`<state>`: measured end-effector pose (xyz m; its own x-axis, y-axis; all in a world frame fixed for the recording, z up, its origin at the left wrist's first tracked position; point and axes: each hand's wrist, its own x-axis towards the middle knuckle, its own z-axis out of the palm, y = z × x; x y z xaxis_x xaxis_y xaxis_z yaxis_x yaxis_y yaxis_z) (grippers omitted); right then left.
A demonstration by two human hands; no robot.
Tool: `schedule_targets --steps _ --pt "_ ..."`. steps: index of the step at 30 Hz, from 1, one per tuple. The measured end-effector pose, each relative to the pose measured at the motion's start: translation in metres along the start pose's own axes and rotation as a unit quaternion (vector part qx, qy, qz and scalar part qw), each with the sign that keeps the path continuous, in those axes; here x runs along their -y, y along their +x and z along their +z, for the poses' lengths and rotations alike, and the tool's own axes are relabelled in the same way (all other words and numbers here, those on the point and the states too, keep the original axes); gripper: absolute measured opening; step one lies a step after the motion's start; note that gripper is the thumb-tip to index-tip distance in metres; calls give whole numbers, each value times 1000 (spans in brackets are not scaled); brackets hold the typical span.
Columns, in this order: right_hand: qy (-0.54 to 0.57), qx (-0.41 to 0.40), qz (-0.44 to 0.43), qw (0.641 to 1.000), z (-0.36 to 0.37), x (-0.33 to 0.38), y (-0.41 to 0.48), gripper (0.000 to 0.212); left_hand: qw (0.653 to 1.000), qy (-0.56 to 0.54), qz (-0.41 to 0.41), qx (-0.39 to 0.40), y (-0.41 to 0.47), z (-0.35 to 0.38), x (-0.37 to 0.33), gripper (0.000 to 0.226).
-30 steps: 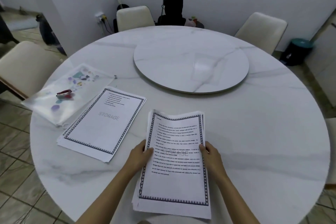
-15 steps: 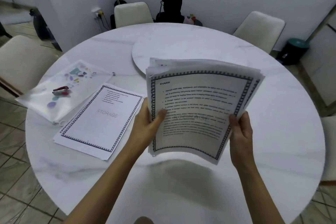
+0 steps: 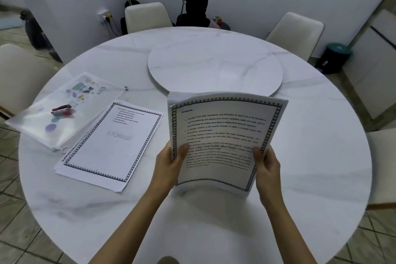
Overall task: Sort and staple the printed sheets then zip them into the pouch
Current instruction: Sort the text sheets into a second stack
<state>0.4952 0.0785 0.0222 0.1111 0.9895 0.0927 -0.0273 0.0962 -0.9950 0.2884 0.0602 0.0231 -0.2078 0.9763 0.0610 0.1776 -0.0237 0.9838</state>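
Two bare hands hold a sheaf of printed sheets (image 3: 222,135) upright between them. The left hand (image 3: 169,163) has its grip clamped on the sheaf's left edge, thumb across the printed face and fingers hidden behind. The right hand (image 3: 266,165) grips the right edge the same way, thumb in front. Both grips sit on the lower half of the pages. From there the sheets rise up and away, long axis near vertical, the face bowed, the top edges fairly even. The bottom edge looks to rest on the white worktop (image 3: 310,135) just below the grips, as if for squaring up, but contact cannot be confirmed.

Just left of the left grip a second pile (image 3: 111,146) of bordered pages marked STORAGE lies flat, its long axis slanting away and to the right. Farther left and beyond, right beside that pile, a clear pouch (image 3: 90,100) lies flat. A red stapler (image 3: 61,110) rests on it as far as can be told, its long axis roughly crosswise.

Stapling likely turns on this layout. The stapler lies left of and beyond the left grip, with the pile between. The left hand is much the nearer, so the right grip would have to hold the sheaf alone during the reach. No staple is visible in either set.
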Motion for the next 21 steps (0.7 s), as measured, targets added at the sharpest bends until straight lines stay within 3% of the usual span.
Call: schedule_targets --steps 6,9,11,16,21 --pt "-126 -2 58 990 -9 -17 7 16 998 56 -6 -27 -3 -4 4 13" --pt "-204 29 106 973 -7 -41 6 25 994 91 -63 -19 -13 -4 24 11" --pt "-242 51 129 960 -4 -56 1 19 987 114 -109 -12 -18 -6 44 11" --pt "-276 79 169 943 7 -81 -11 10 968 170 -184 -2 -24 -10 84 14" --pt "-313 78 170 931 10 -90 -16 17 964 173 -203 -14 -27 -12 89 21"
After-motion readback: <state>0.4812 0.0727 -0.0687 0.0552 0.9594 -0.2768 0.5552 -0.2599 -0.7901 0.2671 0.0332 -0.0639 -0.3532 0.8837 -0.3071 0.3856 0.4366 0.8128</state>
